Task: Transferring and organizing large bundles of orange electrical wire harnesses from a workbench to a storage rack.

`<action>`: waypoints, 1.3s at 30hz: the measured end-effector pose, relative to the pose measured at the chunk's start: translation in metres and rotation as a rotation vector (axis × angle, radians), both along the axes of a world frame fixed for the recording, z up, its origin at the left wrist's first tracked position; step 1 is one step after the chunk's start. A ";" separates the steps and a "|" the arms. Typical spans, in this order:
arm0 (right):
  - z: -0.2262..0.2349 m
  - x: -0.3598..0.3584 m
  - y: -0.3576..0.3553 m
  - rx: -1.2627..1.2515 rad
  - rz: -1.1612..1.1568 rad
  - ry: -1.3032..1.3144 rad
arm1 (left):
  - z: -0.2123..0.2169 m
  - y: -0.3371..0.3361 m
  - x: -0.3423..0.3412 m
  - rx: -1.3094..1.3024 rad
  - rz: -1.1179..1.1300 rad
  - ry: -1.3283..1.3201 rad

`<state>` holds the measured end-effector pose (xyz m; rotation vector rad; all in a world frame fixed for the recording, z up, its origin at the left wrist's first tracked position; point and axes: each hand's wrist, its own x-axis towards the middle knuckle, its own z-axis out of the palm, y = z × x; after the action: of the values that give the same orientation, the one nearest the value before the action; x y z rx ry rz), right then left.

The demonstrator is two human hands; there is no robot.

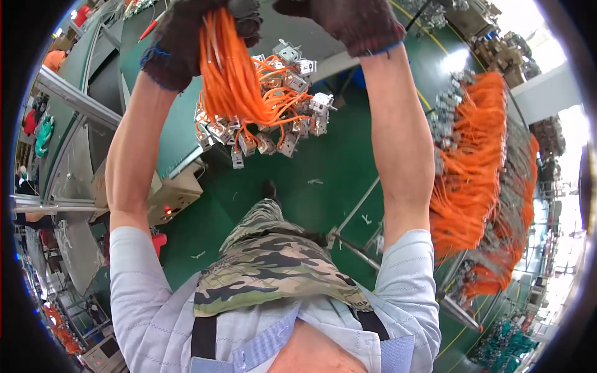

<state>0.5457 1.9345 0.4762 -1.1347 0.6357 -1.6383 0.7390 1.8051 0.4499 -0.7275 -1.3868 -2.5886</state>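
Above the green floor [336,186], fingers of the left hand [180,43] grip an orange cable bunch [233,81], gathered but not set down. What the right hand [357,22] holds, I cannot tell

L hand [177,43], dk-gloved, grips orange cable bundle [229,78] w/ metal connectors [295,81] at one end. R hand [357,22], also gloved, is apart nr top edge, fingers partly cut off. More orange cables [469,161] hang at R above green flr [298,193].
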 end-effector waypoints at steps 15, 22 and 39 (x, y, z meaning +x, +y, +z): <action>-0.162 -0.075 -0.198 0.377 0.339 -0.530 | -0.089 -0.042 -0.030 0.047 0.683 -0.498; -0.131 -0.046 -0.298 0.220 0.475 -0.169 | -0.089 -0.033 -0.031 0.052 0.660 -0.743; -0.109 0.017 -0.314 0.336 0.768 -0.802 | -0.174 -0.084 0.013 -0.068 0.751 -0.662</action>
<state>0.5623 1.6206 0.3668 -0.3204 -0.0686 -1.1024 0.7517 1.7206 0.2762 0.6220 -1.4887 -2.2002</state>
